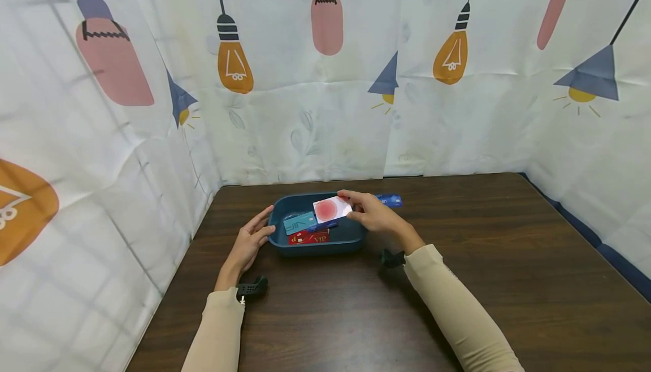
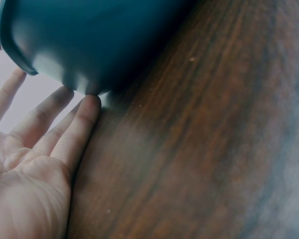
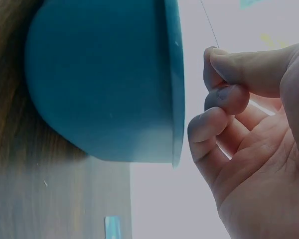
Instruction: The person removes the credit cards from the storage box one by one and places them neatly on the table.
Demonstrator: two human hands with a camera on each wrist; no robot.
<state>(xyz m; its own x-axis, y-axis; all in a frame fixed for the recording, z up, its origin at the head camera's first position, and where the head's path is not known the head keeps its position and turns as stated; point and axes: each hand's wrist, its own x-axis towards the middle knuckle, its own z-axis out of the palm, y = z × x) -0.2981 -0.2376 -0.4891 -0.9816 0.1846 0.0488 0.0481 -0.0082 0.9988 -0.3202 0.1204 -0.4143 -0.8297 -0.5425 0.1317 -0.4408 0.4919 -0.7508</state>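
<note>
Wrist cams close, prob. tilted

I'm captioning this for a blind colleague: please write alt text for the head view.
A person's right hand pinches a white card with a red circle over a blue-green bin holding a teal card and a red card, while the left hand touches the bin's left side. The bin stands on a dark table before a lamp-patterned backdrop.

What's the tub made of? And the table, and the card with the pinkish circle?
Tub: probably plastic, smooth with a soft shine; its wall catches light.
Table: wood or laminate, can't tell which; satiny, with dark grain streaks.
Card: maybe plastic or coated paper; thin and straight, finish unclear.
</note>
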